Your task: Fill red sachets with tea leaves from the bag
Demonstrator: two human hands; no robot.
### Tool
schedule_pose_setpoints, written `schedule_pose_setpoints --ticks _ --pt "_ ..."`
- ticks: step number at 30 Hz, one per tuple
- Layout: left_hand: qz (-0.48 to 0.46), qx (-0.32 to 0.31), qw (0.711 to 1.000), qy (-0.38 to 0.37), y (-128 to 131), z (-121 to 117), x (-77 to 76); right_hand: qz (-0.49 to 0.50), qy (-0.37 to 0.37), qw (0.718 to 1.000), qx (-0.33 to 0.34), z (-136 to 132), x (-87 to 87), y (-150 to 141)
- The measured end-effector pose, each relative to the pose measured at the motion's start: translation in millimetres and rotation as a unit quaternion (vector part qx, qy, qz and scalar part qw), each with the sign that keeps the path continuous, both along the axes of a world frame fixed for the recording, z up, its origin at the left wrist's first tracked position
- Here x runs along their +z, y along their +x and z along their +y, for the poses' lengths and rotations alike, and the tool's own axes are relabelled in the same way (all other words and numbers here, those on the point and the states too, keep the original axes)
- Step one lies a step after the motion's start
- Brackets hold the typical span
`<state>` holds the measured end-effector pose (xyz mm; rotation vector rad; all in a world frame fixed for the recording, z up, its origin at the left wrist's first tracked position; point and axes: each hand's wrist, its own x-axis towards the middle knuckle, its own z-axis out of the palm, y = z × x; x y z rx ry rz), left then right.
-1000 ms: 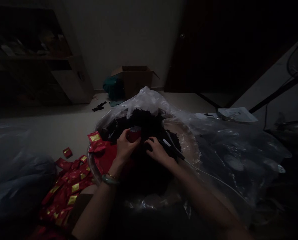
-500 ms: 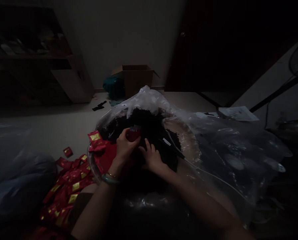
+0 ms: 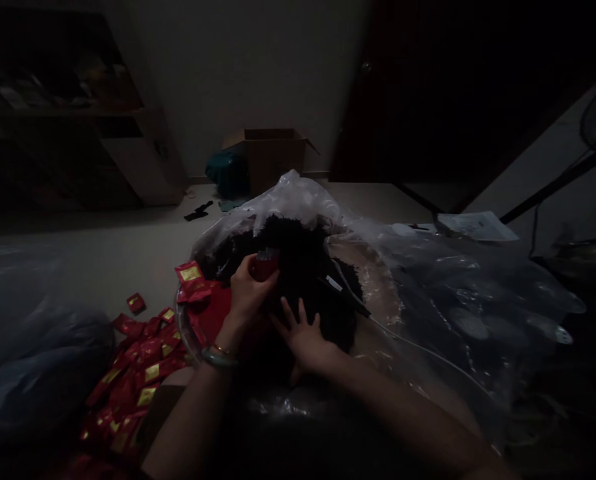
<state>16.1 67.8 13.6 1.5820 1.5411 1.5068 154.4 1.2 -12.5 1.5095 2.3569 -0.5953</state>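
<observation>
In the dim head view, my left hand grips a small red packet whose silvery top edge points up. My right hand lies spread, palm down, over a heap of dark, dry shreds that look like loose tea leaves, with nothing visible in it. The heap sits in a wide container lined with clear plastic. Red packets with gold labels rest on the container's left rim, beside flat red material. A dark handheld device with a white label and cord lies on the heap's right side.
Many red packets are piled on the floor at left, near a large plastic bag. Clear plastic sheeting spreads to the right, with a white cord across it. A cardboard box stands by the wall.
My right hand has pulled back towards me, away from the packet, and its fingers have spread. My left hand has shifted slightly left, still gripping the packet.
</observation>
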Motion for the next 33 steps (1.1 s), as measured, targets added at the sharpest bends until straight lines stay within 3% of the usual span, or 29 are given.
schedule_pose_setpoints --ticks 4,10,14,19,21,25,27,30,33 --pt "0.011 0.006 1.0 -0.002 -2 -1 1.4 -0.033 0.06 0.998 -0.013 4 -12.2 -7" --pt "0.022 0.008 1.0 0.001 -2 1 -3.5 0.06 0.142 0.985 -0.083 36 -14.7 16" --pt "0.035 0.005 0.999 -0.008 0 1 -6.2 0.214 0.186 0.946 -0.154 62 -15.2 38" --pt "0.05 -0.01 0.999 -0.011 2 1 -7.4 0.388 0.184 0.884 -0.184 85 -8.1 65" --pt "0.054 -0.011 0.998 -0.011 2 1 -8.1 0.382 0.15 0.89 -0.197 86 -6.0 73" --pt "0.06 -0.008 0.998 -0.016 3 1 -8.2 0.255 0.074 0.947 -0.181 76 -10.7 72" --pt "0.062 -0.008 0.998 -0.017 3 1 -7.8 0.207 0.071 0.959 -0.178 69 -16.0 62" --pt "0.062 -0.01 0.998 -0.014 4 1 -7.8 0.223 0.118 0.95 -0.184 63 -21.3 47" --pt "0.057 -0.009 0.998 -0.02 3 0 -8.4 0.326 0.142 0.922 -0.154 67 -20.0 40"
